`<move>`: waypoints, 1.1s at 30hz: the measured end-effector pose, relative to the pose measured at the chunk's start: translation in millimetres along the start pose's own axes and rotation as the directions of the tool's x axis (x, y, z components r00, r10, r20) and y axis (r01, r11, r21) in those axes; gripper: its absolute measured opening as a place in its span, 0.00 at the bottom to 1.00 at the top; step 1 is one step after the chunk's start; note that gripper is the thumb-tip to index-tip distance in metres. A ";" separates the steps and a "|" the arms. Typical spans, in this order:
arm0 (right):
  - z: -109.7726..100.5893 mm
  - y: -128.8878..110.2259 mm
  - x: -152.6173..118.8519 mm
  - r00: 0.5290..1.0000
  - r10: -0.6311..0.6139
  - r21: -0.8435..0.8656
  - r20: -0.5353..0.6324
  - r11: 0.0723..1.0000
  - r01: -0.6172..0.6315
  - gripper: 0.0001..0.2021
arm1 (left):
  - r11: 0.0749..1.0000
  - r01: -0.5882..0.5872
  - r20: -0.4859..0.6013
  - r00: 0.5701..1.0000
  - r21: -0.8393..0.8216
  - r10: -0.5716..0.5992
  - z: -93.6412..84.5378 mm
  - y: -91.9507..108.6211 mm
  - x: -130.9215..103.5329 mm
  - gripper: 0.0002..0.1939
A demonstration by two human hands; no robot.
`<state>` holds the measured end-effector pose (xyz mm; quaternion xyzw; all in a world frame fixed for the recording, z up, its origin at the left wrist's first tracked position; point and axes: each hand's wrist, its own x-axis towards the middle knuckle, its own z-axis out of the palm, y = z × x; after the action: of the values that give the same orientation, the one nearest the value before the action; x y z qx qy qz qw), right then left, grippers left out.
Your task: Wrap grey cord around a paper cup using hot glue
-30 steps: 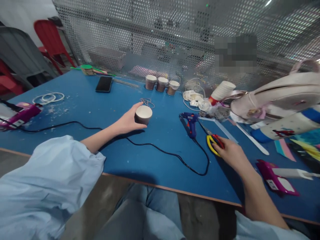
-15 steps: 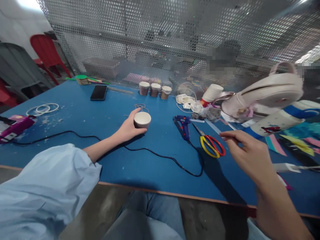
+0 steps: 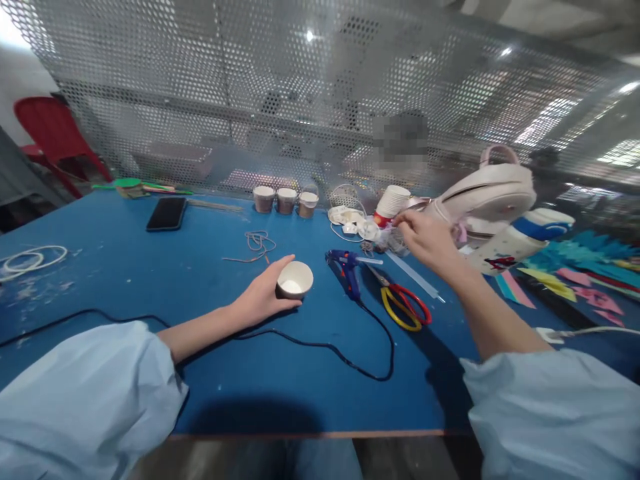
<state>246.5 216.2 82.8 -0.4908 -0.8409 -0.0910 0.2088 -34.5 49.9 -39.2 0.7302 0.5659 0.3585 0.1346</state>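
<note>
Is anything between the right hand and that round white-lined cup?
Yes: the blue plastic glue gun lies on the blue table between the right hand and the round white-lined cup. Nothing visible separates the left hand from the cup it holds.

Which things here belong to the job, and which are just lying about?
Likely job: cup in left hand; cup stack near right hand; glue gun; scissors.
Likely lying about: phone; bag; bottle.
</note>
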 end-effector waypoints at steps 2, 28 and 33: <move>18.4 10.5 23.4 0.997 0.010 -0.039 0.081 0.999 -0.006 0.13 | 1.000 0.001 0.010 1.000 -0.004 -0.001 1.1 1.0 5.5 0.42; 110.0 50.7 144.8 0.929 0.020 0.110 0.370 0.992 -0.065 0.15 | 0.985 0.170 -0.096 0.981 0.033 -0.167 4.9 -20.2 11.1 0.36; 99.9 53.9 142.4 0.891 -0.023 0.218 0.453 0.972 -0.085 0.13 | 0.987 0.151 -0.093 0.985 0.062 -0.145 4.7 -22.1 11.8 0.36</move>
<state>205.4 391.1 53.2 -0.4843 -0.8631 0.1278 0.0646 -46.2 68.9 -51.5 0.6738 0.6359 0.3597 0.1108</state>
